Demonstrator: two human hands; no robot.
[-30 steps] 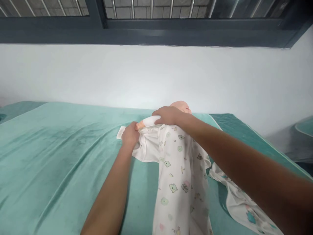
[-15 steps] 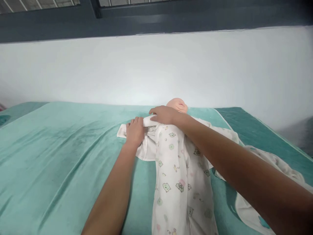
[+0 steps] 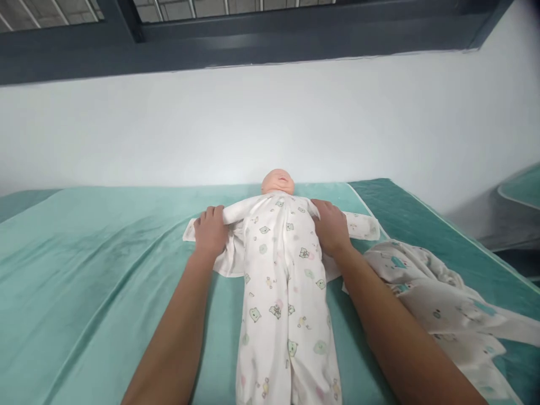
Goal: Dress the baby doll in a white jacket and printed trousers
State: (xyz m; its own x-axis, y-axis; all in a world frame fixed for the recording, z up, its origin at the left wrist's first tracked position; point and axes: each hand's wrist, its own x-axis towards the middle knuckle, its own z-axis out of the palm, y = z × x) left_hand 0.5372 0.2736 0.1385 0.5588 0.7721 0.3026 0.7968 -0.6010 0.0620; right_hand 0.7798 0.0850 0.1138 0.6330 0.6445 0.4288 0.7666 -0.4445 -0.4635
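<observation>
Doll (image 3: 283, 264) face up on green sheet (image 3: 126, 270), between my hands. My left hand (image 3: 211, 230) wrapped round one sleeved arm (image 3: 240, 210), my right hand (image 3: 332, 228) round other; fingertips hidden.

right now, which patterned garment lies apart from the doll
The crumpled garment at the picture's right; the other patterned clothing lies on or against the doll.
</observation>
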